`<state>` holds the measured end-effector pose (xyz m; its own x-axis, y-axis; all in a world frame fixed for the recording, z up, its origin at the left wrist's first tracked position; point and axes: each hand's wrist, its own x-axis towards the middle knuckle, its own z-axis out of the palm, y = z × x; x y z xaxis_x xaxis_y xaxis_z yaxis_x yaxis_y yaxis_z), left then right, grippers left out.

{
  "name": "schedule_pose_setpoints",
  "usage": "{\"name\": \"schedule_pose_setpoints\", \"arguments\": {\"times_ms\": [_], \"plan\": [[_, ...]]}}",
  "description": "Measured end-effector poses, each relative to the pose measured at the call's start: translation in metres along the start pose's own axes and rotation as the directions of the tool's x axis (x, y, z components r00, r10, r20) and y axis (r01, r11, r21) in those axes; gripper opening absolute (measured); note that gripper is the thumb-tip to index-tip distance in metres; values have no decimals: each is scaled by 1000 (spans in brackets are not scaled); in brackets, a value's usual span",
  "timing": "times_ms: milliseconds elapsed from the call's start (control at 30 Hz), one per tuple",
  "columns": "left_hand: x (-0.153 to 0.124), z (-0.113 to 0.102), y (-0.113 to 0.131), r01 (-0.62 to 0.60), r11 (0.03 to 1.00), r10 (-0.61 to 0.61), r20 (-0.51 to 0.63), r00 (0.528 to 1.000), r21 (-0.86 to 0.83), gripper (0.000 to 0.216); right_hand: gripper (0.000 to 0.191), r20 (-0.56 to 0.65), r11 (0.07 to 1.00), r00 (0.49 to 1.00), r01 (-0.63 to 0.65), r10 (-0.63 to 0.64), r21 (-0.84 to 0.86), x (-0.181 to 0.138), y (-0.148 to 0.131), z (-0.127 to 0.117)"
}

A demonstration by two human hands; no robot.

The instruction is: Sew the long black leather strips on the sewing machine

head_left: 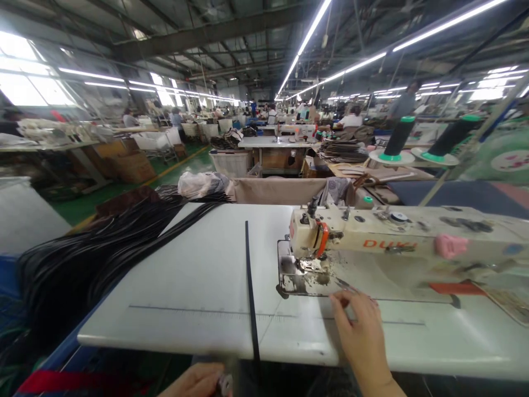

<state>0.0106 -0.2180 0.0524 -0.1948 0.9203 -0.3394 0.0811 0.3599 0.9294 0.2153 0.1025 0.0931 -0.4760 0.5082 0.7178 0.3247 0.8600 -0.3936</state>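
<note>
My left hand point(198, 380) is at the bottom edge, below the table's front, its fingers closed round a small round metal piece point(225, 384). Blur and the frame edge hide its exact kind. My right hand point(361, 325) rests over the white table in front of the sewing machine point(372, 237), thumb and forefinger pinched together. At its fingertips a thin, pointed dark tool point(345, 284) lies by the machine's bed; its kind is unclear. Left of the needle plate point(303, 275), a black strip point(250, 281) lies lengthwise, hanging over the front edge.
A large bundle of black strips point(82, 259) drapes over the table's left side. Behind the table stand a beige fabric-lined bin point(276, 191) and a plastic-wrapped bundle point(202, 183). Black thread cones point(397, 138) stand at the back right. A printed ruler line point(198, 311) crosses the tabletop.
</note>
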Motion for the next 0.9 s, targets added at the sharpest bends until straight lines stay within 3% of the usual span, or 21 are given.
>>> {"name": "schedule_pose_setpoints", "arguments": {"times_ms": [67, 133, 167, 233, 300, 367, 467, 533, 600, 767, 900], "plan": [[2, -3, 27, -78, 996, 74, -80, 994, -50, 68, 34, 117, 971, 989, -111, 88, 210, 1, -20, 1], [12, 1, 53, -138, 990, 130, -256, 958, -11, 61, 34, 318, 842, 924, -339, 214, 419, 0, -45, 4], [20, 4, 64, -166, 986, 168, -309, 936, 34, 59, 36, 439, 725, 855, -485, 276, 489, -1, -56, 5], [39, 14, 81, -251, 959, 283, -383, 880, 130, 56, 50, 665, 441, 663, -739, 345, 509, -3, -76, 5], [58, 24, 90, -337, 911, 408, -388, 826, 239, 51, 61, 806, 207, 490, -872, 332, 444, -3, -89, 2], [73, 33, 96, -377, 843, 510, -349, 786, 384, 45, 60, 871, 58, 398, -915, 288, 399, -2, -95, -3], [87, 46, 102, -341, 669, 614, -232, 754, 660, 37, 58, 903, -111, 353, -915, 245, 388, -1, -94, -8], [92, 52, 105, -291, 540, 642, -163, 749, 790, 35, 57, 905, -169, 344, -905, 252, 391, -3, -89, -7], [96, 56, 105, -273, 480, 652, -131, 746, 834, 36, 57, 896, -198, 341, -893, 285, 403, -6, -84, -4], [100, 55, 104, -390, 506, 700, -103, 706, 769, 43, 52, 860, -227, 401, -848, 315, 479, -10, -77, 0], [98, 53, 106, -426, 533, 699, -97, 709, 731, 37, 49, 885, -280, 365, -852, 290, 443, -8, -77, 1]]}}
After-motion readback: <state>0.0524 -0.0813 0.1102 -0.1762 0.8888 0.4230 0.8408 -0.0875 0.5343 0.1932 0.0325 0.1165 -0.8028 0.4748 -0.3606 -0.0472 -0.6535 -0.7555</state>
